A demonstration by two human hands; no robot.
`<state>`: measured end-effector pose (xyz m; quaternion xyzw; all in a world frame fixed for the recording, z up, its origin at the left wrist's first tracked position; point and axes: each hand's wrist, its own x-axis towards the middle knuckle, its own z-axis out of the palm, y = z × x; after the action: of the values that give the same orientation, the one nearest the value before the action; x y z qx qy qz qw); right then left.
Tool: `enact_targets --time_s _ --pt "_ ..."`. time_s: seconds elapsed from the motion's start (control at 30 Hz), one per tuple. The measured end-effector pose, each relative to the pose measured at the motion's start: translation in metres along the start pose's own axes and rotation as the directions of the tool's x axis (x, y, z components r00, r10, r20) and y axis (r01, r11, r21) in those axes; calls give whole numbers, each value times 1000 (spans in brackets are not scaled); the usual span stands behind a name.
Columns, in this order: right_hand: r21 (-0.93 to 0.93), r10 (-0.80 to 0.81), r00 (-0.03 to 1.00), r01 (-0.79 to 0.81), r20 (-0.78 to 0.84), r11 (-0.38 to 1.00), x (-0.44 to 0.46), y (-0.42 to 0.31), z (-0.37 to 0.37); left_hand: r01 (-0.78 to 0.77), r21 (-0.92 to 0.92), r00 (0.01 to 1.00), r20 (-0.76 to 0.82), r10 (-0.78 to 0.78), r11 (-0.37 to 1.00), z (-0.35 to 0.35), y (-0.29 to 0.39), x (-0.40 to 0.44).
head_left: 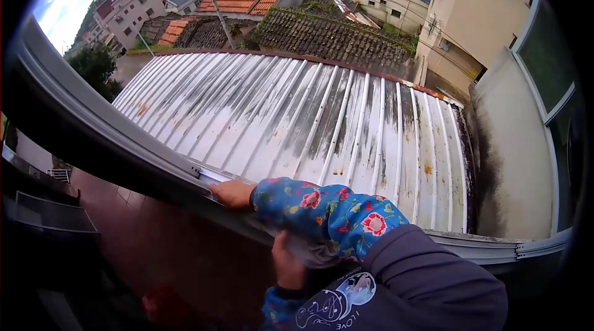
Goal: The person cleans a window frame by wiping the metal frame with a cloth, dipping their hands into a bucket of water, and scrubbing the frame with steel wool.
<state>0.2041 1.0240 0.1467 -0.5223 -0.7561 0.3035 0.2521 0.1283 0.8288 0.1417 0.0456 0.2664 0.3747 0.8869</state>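
Note:
My right hand (pixel 232 195) reaches across in a blue flowered sleeve (pixel 328 210) and rests on the metal window frame (pixel 148 145), its fingers curled at the rail. A short pale strip (pixel 212 175) of the rail shows just beyond the fingers. Lower down, on the inner side of the frame, my left hand (pixel 288 264) is raised with its fingers bent against a greyish cloth (pixel 314 252) under the right forearm. Part of that cloth is hidden by the sleeve, and the left fingertips are hard to make out.
Outside lies a ribbed metal roof (pixel 297 120), streaked with dirt and rust. Tiled roofs (pixel 337 37) and buildings stand beyond it. A stained wall (pixel 516 151) with a window rises at the right. A reddish floor (pixel 161 238) and dark objects show at the lower left.

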Motion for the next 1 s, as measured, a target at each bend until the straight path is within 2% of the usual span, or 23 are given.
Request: enact_targets --time_s 0.03,0.07,0.1,0.17,0.2,0.23,0.3,0.37,0.53,0.63,0.67,0.7,0.77,0.87,1.0 --pt "6 24 1000 -24 -13 1000 -1 1 4 7 7 1000 -17 -7 1000 2 -1 -2" --pt "26 -39 999 38 15 999 -2 8 3 14 11 999 -35 -14 1000 6 -3 -2" --pt "28 -34 998 33 53 999 -4 7 -1 22 16 998 -54 -21 1000 11 -4 -4" --pt "-98 -45 991 58 127 993 0 2 -6 24 22 999 -41 -23 999 3 -7 2" --pt "-112 -20 982 41 186 993 -4 -4 -17 24 17 999 -48 -23 1000 3 -11 7" --pt "-80 -35 979 52 202 995 -10 -4 -21 25 13 998 -59 -24 1000 6 -14 7" --pt "-85 42 975 -24 217 996 -20 -13 -30 14 16 997 -73 -13 1000 18 -15 4" --pt "-108 32 969 -6 246 994 -15 -1 -23 25 20 996 -89 -23 999 24 -16 -1" --pt "-106 28 936 10 352 994 -32 1 -31 113 -50 993 39 -111 992 18 -31 -10" --pt "-114 110 951 -80 290 990 -71 -16 -47 139 -53 988 74 -135 989 37 -53 -25" --pt "-149 113 937 -67 332 987 -83 -23 -56 121 1 992 41 -120 993 26 -63 -24" --pt "-173 113 920 -50 376 984 -93 -27 -60 98 -2 991 93 -97 995 34 -73 -30" --pt "-164 126 921 -69 368 984 -118 -26 -63 104 50 991 85 -108 993 42 -90 -44" --pt "-135 15 941 33 337 990 -154 3 -55 184 84 976 106 -193 979 42 -123 -55" --pt "-135 93 943 -53 318 990 -224 -7 -70 272 181 938 169 -302 945 55 -161 -74"
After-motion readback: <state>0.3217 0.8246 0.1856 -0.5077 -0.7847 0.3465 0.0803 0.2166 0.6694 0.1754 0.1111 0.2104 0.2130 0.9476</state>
